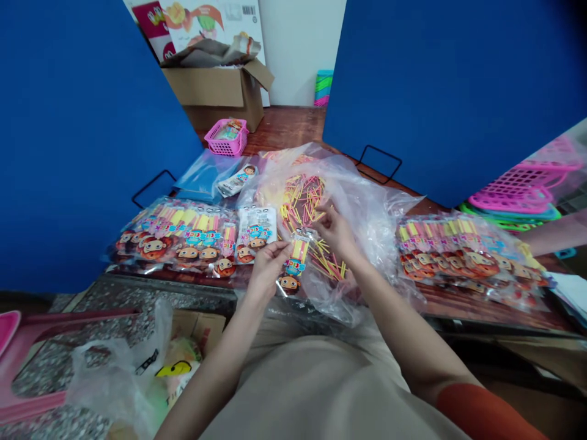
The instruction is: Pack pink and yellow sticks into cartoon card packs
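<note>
My left hand (268, 266) is closed on a small clear packet (294, 263) printed with a cartoon face and partly filled with yellow and pink sticks. My right hand (334, 229) pinches a few loose sticks just above the packet's mouth. Both hands sit inside a big clear plastic bag (367, 208) holding a heap of loose yellow and pink sticks (302, 198). A row of filled packets (183, 238) lies to the left on the table, and another row (458, 256) lies to the right.
Blue partition panels (68, 153) stand left and right. A pink basket (227, 137) and an open cardboard box (220, 85) sit behind. Stacked pink baskets (523, 189) are at the right, beside another person's forearm (557, 235). A plastic bag (123, 379) lies on the floor.
</note>
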A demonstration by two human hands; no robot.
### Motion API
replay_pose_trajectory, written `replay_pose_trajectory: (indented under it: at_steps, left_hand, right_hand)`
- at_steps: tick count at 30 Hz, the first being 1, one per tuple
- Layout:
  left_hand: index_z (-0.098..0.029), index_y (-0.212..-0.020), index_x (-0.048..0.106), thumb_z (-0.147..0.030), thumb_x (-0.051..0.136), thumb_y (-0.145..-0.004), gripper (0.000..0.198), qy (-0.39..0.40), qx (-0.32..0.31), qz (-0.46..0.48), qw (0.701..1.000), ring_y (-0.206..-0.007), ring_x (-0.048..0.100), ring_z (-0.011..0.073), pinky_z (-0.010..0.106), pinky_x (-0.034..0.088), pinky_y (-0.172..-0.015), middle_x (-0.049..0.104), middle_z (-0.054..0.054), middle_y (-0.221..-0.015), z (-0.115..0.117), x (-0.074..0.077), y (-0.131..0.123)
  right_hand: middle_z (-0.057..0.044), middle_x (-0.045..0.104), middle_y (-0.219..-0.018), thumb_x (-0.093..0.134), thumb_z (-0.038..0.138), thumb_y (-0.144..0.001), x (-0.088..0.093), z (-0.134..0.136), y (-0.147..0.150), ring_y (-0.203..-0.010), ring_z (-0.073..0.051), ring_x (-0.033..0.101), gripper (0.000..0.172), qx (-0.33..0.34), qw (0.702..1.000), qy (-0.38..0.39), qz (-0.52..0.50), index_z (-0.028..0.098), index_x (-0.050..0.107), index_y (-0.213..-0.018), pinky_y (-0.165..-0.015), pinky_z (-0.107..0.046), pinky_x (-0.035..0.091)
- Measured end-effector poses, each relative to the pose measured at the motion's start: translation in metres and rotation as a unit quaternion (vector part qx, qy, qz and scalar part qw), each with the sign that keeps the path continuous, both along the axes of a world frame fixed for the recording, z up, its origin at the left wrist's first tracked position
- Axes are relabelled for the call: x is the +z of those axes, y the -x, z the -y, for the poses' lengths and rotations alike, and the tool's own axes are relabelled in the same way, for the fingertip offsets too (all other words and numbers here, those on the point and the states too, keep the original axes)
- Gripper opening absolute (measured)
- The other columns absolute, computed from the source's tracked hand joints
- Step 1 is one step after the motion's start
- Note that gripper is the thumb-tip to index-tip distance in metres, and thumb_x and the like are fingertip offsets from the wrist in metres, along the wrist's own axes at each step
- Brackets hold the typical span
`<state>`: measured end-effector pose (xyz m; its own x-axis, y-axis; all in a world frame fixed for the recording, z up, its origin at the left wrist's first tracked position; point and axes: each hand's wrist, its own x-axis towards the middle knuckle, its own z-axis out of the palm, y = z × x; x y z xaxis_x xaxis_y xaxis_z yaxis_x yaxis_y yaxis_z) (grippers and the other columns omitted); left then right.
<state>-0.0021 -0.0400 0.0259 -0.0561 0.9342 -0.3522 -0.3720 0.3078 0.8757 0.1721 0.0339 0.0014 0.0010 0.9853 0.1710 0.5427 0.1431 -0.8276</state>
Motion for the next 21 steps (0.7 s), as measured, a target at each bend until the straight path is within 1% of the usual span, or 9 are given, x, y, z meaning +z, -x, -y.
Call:
replay_pose_trajectory:
  at_steps: [1, 2, 3, 5, 8, 11, 14, 18, 21]
  left_hand:
    - [-0.015, -0.069, 0.07, -0.039, 0.09, -0.045, 0.04, 0.0, -0.004, 0.001, 1.0, -0.042, 0.048, 0.0059, 0.018, 0.038, -0.041, 0.062, -0.003, -0.052, 0.0, 0.001, -0.001]
    - [-0.015, -0.069, 0.07, -0.038, 0.09, -0.046, 0.039, -0.001, -0.009, 0.001, 1.0, -0.043, 0.049, 0.006, 0.017, 0.038, -0.041, 0.062, -0.003, -0.052, 0.0, 0.002, -0.002]
    - [-0.014, -0.067, 0.069, -0.038, 0.09, -0.046, 0.038, 0.001, -0.015, 0.0, 1.0, -0.043, 0.049, 0.0061, 0.017, 0.038, -0.041, 0.062, -0.003, -0.052, 0.0, 0.003, -0.003]
    - [-0.014, -0.065, 0.069, -0.037, 0.09, -0.047, 0.036, 0.002, -0.026, -0.005, 1.0, -0.044, 0.05, 0.0064, 0.018, 0.038, -0.041, 0.062, -0.003, -0.052, 0.0, 0.003, -0.006]
    - [-0.014, -0.063, 0.068, -0.038, 0.089, -0.048, 0.035, -0.007, -0.026, -0.012, 1.0, -0.045, 0.049, 0.0063, 0.018, 0.038, -0.042, 0.061, -0.003, -0.052, 0.0, 0.001, -0.009]
    - [-0.014, -0.067, 0.07, -0.039, 0.088, -0.049, 0.036, -0.015, -0.023, -0.013, 1.0, -0.047, 0.051, 0.0071, 0.019, 0.04, -0.045, 0.064, -0.002, -0.057, 0.0, -0.003, -0.011]
    - [-0.014, -0.069, 0.071, -0.039, 0.088, -0.05, 0.036, -0.018, -0.026, -0.016, 0.999, -0.051, 0.053, 0.0086, 0.021, 0.042, -0.049, 0.066, 0.0, -0.061, 0.0, -0.005, -0.012]
    - [-0.014, -0.067, 0.069, -0.041, 0.085, -0.054, 0.034, -0.026, -0.036, -0.027, 0.999, -0.052, 0.052, 0.0092, 0.021, 0.043, -0.052, 0.065, 0.0, -0.06, 0.001, -0.006, -0.013]
    - [-0.015, -0.067, 0.069, -0.043, 0.083, -0.056, 0.033, -0.041, -0.044, -0.033, 0.998, -0.053, 0.052, 0.0094, 0.021, 0.042, -0.054, 0.064, -0.001, -0.06, 0.002, -0.007, -0.015]
  right_hand:
    - [0.003, 0.059, -0.068, 0.061, 0.029, -0.084, 0.005, 0.003, -0.001, -0.059, -0.014, 0.057, 0.037, -0.003, 0.994, -0.029, -0.105, 0.019, 0.055, -0.119, -0.061, -0.027, 0.048]
    - [0.004, 0.056, -0.068, 0.062, 0.034, -0.084, 0.01, 0.006, -0.001, -0.057, -0.013, 0.056, 0.041, -0.003, 0.979, -0.053, -0.199, 0.021, 0.052, -0.121, -0.059, -0.026, 0.048]
    - [0.005, 0.055, -0.069, 0.064, 0.037, -0.083, 0.016, 0.01, -0.001, -0.058, -0.012, 0.056, 0.045, -0.002, 0.961, -0.07, -0.268, 0.023, 0.049, -0.123, -0.058, -0.026, 0.049]
    - [0.005, 0.055, -0.072, 0.069, 0.04, -0.08, 0.028, 0.017, 0.001, -0.061, -0.012, 0.057, 0.05, -0.004, 0.935, -0.091, -0.342, 0.025, 0.047, -0.122, -0.06, -0.026, 0.05]
    - [0.005, 0.055, -0.073, 0.072, 0.041, -0.078, 0.038, 0.027, 0.004, -0.063, -0.011, 0.058, 0.047, -0.004, 0.928, -0.097, -0.359, 0.026, 0.049, -0.116, -0.062, -0.025, 0.052]
    - [0.006, 0.055, -0.072, 0.071, 0.041, -0.078, 0.038, 0.034, 0.008, -0.064, -0.011, 0.058, 0.042, 0.012, 0.934, -0.088, -0.346, 0.027, 0.05, -0.111, -0.063, -0.025, 0.052]
    - [0.006, 0.055, -0.071, 0.072, 0.038, -0.078, 0.036, 0.039, 0.012, -0.063, -0.011, 0.058, 0.038, 0.013, 0.929, -0.088, -0.359, 0.027, 0.051, -0.108, -0.064, -0.026, 0.053]
    - [0.006, 0.056, -0.071, 0.072, 0.038, -0.077, 0.041, 0.043, 0.013, -0.064, -0.012, 0.059, 0.04, -0.034, 0.92, -0.108, -0.374, 0.027, 0.049, -0.107, -0.066, -0.027, 0.053]
    - [0.005, 0.057, -0.072, 0.07, 0.04, -0.079, 0.042, 0.045, 0.012, -0.067, -0.012, 0.06, 0.04, -0.05, 0.926, -0.12, -0.356, 0.027, 0.046, -0.108, -0.067, -0.027, 0.053]
